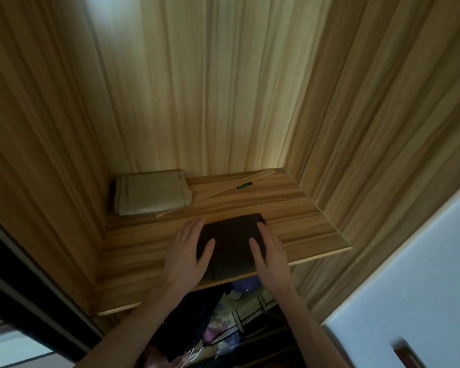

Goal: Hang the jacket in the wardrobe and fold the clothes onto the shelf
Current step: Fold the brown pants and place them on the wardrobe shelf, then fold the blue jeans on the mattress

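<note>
Here both hands, left (185, 252) and right (270, 252), press flat-fingered on the dark folded garment (230, 243) overhanging the shelf (303, 221) front edge.

Folded dark garment (230, 243) flat on wooden shelf (298, 208), near front edge. Left hand (187, 251) and right hand (270, 252) flanking it, fingers straight, thumbs resting on top. Folded beige cloth (152, 193) in rear left corner, beside thin wooden strip (221, 192).
</note>
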Demonstrator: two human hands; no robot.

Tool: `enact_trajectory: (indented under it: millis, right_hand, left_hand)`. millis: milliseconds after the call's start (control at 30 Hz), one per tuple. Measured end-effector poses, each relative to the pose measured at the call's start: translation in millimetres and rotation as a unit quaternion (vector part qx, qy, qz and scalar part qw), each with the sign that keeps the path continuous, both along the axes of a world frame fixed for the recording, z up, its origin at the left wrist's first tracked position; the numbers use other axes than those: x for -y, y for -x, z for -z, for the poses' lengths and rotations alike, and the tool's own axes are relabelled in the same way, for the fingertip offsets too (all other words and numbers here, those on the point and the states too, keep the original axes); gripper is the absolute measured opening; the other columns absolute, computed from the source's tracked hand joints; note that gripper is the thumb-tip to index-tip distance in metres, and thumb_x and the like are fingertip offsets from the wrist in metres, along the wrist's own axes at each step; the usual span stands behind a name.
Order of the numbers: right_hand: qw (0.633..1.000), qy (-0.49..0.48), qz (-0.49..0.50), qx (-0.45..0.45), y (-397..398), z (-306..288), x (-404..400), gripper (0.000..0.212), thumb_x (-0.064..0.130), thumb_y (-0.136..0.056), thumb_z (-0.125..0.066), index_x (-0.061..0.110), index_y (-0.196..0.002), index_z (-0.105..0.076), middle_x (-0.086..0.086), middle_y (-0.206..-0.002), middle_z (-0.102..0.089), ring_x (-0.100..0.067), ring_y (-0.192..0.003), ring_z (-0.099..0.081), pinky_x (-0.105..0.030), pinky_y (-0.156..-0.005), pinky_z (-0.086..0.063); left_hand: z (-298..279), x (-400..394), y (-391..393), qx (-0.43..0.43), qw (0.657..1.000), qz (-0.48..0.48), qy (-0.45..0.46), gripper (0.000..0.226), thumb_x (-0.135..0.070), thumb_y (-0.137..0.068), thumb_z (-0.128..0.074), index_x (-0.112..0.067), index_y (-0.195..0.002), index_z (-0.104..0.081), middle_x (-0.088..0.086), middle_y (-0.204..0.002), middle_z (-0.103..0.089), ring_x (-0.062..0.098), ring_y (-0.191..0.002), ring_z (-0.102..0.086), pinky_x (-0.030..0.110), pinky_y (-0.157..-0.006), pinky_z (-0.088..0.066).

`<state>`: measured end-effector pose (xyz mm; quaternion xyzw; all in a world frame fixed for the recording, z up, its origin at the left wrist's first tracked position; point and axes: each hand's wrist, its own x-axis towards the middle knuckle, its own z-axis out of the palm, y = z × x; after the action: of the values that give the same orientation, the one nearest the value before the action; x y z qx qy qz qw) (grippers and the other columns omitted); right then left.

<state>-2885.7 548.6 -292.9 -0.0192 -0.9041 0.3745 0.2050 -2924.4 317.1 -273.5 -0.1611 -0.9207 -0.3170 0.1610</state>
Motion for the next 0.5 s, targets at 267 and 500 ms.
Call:
enact_trajectory:
  millis: [267, 500]
  right_hand:
    - [0.994, -0.053, 0.074, -0.053, -41.8, -44.8, 40.5, 0.064, 0.051, -0.109, -0.044, 0.018, -0.162, -0.032, 0.003, -0.163, -0.041, -0.012, -0.151, -0.036, -0.043, -0.122, -0.034]
    - [0.967, -0.121, 0.214, -0.064, -108.2, -79.6, 69.8, 0.06, 0.049, -0.11, -0.04, 0.016, -0.16, -0.038, 0.001, -0.164, -0.042, -0.014, -0.156, -0.028, -0.047, -0.126, -0.026]
  left_hand:
    - [-44.4, 30.3, -8.6, -0.072, 0.991, 0.102, 0.045, 0.062, -0.055, -0.107, -0.033, -0.02, -0.157, -0.04, 0.001, -0.159, -0.047, 0.017, -0.149, -0.038, 0.032, -0.123, -0.023]
    - [-60.5, 30.4, -26.0, -0.111, 0.966, 0.232, 0.019, 0.059, -0.051, -0.106, -0.04, -0.013, -0.151, -0.048, 0.005, -0.151, -0.054, 0.022, -0.142, -0.046, 0.039, -0.12, -0.035]
